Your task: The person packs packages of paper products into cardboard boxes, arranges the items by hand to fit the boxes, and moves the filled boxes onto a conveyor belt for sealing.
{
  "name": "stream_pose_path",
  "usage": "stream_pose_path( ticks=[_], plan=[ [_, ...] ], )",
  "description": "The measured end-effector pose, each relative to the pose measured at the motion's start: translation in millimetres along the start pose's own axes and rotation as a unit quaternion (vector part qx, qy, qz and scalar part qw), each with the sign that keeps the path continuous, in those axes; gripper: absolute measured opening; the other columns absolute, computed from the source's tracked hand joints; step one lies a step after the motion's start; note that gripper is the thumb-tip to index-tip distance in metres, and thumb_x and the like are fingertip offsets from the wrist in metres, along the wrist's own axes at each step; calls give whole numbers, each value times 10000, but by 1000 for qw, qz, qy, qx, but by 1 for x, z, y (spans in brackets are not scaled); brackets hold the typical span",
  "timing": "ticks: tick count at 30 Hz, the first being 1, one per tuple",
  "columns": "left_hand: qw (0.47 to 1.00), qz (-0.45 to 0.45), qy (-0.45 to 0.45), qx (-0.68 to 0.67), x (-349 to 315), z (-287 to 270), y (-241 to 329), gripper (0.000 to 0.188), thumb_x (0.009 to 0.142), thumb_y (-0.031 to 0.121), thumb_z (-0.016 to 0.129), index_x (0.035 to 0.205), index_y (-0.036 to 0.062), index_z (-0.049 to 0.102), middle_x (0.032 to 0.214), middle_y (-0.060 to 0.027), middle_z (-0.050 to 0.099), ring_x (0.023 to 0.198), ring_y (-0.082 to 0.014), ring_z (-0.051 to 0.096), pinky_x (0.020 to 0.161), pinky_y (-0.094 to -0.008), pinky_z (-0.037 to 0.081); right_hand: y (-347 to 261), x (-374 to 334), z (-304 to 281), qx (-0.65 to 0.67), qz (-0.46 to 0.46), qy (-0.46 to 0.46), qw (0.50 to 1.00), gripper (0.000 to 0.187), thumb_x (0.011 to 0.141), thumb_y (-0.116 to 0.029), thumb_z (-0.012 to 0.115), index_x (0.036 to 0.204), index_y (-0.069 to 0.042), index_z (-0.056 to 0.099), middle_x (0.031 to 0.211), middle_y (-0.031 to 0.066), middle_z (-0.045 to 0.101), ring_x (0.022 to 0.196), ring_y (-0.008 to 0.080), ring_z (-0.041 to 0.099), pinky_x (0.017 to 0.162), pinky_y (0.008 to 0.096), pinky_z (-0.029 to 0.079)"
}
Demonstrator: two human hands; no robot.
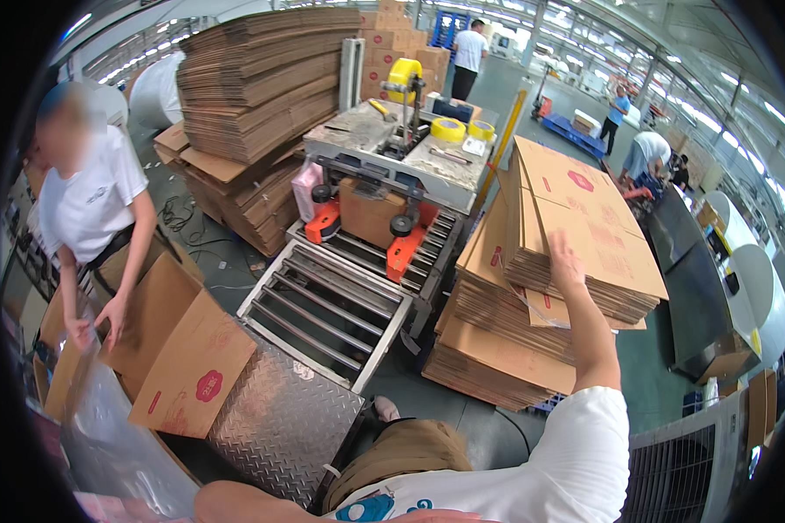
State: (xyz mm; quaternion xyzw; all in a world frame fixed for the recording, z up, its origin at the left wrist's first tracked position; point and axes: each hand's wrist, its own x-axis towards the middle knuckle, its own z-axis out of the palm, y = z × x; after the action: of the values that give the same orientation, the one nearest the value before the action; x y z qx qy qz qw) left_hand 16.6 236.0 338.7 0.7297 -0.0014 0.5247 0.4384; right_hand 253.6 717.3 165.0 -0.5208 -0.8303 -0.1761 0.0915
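Observation:
My right arm (595, 340) reaches out to a stack of flattened cardboard boxes (615, 261) on the right. My right hand (567, 260) is over the near left part of the upper pile, fingers stretched out and apart; nothing shows in its grasp. Whether the palm presses on the cardboard, I cannot tell. The boxes are brown with red printed marks, and the upper bundle lies askew on the lower ones. Along the bottom edge my bent left arm (253, 503) crosses in front of my body; its hand does not show.
Ahead stands a carton-taping machine (392, 157) with yellow tape rolls and a carton (366, 213) inside. A roller conveyor (323, 305) and a metal plate (279, 410) lead from it. At left, a co-worker (96, 200) handles an open carton (192, 357). Tall cardboard stacks (262, 87) stand behind.

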Motion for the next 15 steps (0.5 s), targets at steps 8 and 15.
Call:
stream_pose_path(
  ticks=[8,15],
  plan=[
    [964,-106,144,195,-34,19,57,537,905,425,368,995,-40,621,1056,-219,612,1059,-360,545,996,-495,303,44,40,-159,-38,-4,396,917,153,846,-238,576,822,-87,567,727,122,580,649,334,579,622,438,456],
    [642,-290,235,670,-98,-26,29,159,856,163,582,974,60,610,1116,-93,614,1127,-306,501,1023,-501,257,-48,-48,-412,48,-66,647,758,204,850,-285,648,784,-93,663,653,46,614,545,183,550,480,279,411]
  ],
)
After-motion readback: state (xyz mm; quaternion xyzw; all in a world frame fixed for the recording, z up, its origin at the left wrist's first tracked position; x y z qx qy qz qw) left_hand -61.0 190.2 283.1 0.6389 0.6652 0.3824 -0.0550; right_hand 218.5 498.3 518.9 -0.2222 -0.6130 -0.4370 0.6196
